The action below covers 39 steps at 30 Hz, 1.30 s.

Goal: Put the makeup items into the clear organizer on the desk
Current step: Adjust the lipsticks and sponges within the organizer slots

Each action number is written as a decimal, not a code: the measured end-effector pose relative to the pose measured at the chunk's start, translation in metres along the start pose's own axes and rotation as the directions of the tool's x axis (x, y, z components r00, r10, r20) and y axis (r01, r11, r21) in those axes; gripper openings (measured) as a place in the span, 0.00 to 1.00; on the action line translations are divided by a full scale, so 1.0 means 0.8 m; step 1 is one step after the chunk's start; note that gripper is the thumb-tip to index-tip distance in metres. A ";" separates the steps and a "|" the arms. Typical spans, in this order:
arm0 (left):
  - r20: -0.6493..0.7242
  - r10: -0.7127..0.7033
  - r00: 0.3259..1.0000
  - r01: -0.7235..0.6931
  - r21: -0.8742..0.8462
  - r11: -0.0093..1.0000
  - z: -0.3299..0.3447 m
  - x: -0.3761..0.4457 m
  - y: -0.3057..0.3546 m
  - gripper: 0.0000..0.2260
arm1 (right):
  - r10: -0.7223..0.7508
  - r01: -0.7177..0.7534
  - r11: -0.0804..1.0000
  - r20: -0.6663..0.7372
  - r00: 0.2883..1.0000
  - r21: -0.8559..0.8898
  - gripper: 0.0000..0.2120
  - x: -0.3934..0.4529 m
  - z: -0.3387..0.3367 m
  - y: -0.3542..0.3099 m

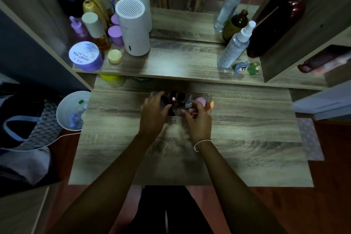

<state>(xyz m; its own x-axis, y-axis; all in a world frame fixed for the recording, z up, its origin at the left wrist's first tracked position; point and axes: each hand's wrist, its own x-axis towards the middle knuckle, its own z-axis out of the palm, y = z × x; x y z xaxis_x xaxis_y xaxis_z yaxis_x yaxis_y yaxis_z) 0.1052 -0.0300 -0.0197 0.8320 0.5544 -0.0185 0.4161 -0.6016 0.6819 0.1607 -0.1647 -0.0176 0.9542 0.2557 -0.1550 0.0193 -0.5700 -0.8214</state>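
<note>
The clear organizer [208, 97] stands on the wooden desk [247, 135] just in front of the raised shelf. Inside it I see dark tubes [180, 96], a pink sponge [200, 100] and an orange sponge [211, 105]. My left hand [152, 114] grips the organizer's left side, partly hiding a dark item there. My right hand [197, 119] is closed over the organizer's near edge on a small item with a red tip [194, 113]; the scene is dim and what that item is stays unclear.
The shelf [180, 62] above holds a white cylinder [133, 30], purple jars, gold bottles and a spray bottle [235, 45], with a mirror behind. A white bin [71, 110] sits left of the desk, beside a bag.
</note>
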 end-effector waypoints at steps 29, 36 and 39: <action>0.039 0.074 0.996 -0.077 0.076 0.994 0.019 -0.018 -0.008 0.12 | -0.079 0.076 0.982 -0.011 0.997 -0.173 0.11 0.021 0.012 -0.001; 0.042 0.104 0.994 -0.108 0.123 0.986 0.016 -0.014 -0.007 0.10 | -0.010 0.008 0.989 -0.013 1.000 -0.144 0.09 -0.017 -0.002 0.030; 0.064 0.135 0.989 -0.144 0.149 0.978 0.014 -0.013 -0.005 0.09 | 0.017 -0.019 0.988 -0.016 1.000 -0.150 0.09 -0.027 -0.006 0.040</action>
<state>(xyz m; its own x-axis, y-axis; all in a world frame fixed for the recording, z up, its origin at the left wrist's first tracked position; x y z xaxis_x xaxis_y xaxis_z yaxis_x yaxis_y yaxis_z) 0.0992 -0.0398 -0.0307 0.9026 0.4296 0.0269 0.3422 -0.7541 0.5605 0.1422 -0.1923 -0.0374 0.9590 0.2338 -0.1603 0.0457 -0.6855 -0.7266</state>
